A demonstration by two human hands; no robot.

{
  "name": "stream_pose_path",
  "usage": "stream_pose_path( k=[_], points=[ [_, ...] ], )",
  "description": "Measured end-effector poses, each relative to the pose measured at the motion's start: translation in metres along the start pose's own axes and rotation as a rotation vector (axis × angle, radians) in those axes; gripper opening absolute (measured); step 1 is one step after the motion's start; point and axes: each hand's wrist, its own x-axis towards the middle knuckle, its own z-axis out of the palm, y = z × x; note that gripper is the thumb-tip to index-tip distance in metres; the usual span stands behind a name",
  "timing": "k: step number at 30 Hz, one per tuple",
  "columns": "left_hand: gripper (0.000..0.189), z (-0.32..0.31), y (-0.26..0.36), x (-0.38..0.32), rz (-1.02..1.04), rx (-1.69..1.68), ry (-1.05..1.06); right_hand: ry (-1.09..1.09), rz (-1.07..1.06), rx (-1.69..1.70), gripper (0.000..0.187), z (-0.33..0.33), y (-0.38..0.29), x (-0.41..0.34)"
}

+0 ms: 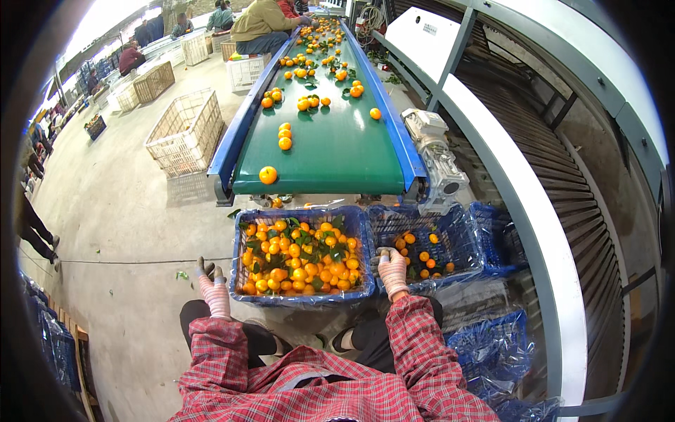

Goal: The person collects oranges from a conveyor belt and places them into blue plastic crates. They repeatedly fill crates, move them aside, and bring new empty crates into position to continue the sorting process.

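Observation:
Both my hands wear striped knitted gloves with dark, soiled fingers. My left hand (213,287) is held off the left side of a blue plastic crate (300,300), fingers apart and holding nothing. That crate is lined with clear film and heaped with leafy mandarin oranges (311,271). My right hand (392,268) is at the crate's right side, beside a second lined blue crate (459,277) with several oranges on its bottom; whether its curled fingers grip a rim is unclear. Beyond the crates, a green conveyor belt (321,163) carries scattered oranges, one orange (268,175) close to its near end.
A motor (440,158) juts from the belt's right side, near a white-and-grey machine frame (567,316). More film-lined blue crates (488,343) lie at my right. An empty white crate (184,132) stands left of the belt. A person (263,24) sits at the belt's far left.

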Motion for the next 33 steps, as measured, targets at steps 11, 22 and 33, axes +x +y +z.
stream_pose_path(
  k=[11,22,33],
  points=[
    [0.056,-0.004,-0.001,0.002,-0.038,-0.022,-0.056,0.063,-0.066,-0.144,0.023,-0.006,-0.022,-0.01],
    [0.054,-0.001,-0.003,0.001,-0.003,0.013,-0.069,0.075,-0.111,-0.14,0.024,-0.009,-0.029,-0.013],
    [0.055,-0.002,-0.018,0.003,0.049,0.105,-0.051,-0.011,-0.023,-0.009,0.022,0.001,-0.002,-0.003]
  ],
)
